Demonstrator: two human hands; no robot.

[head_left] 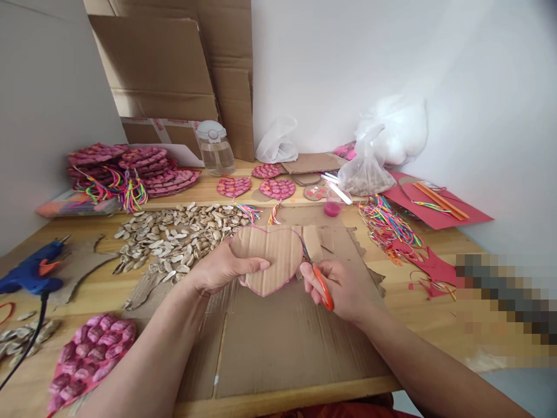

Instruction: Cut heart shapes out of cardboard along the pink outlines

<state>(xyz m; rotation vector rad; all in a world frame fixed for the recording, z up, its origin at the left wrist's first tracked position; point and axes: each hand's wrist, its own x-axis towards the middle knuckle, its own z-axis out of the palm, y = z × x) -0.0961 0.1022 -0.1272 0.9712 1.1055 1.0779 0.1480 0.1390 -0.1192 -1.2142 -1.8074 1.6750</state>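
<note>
Above the brown cardboard sheet [300,348] at the middle of the tabletop [409,302], we hold a heart-shaped cardboard piece [278,252] edged with a purple line, our left grip [228,267] pinching its left side while our right grip [337,284] is closed round orange-handled scissors [323,287], their blades at the heart's right edge. Loose peanut shells [178,238] spread to the far left, a blue glue gun [32,270] lies left, a pink shell-covered heart [93,354] sits near left, and colourful tassels [387,220] lie far right.
</note>
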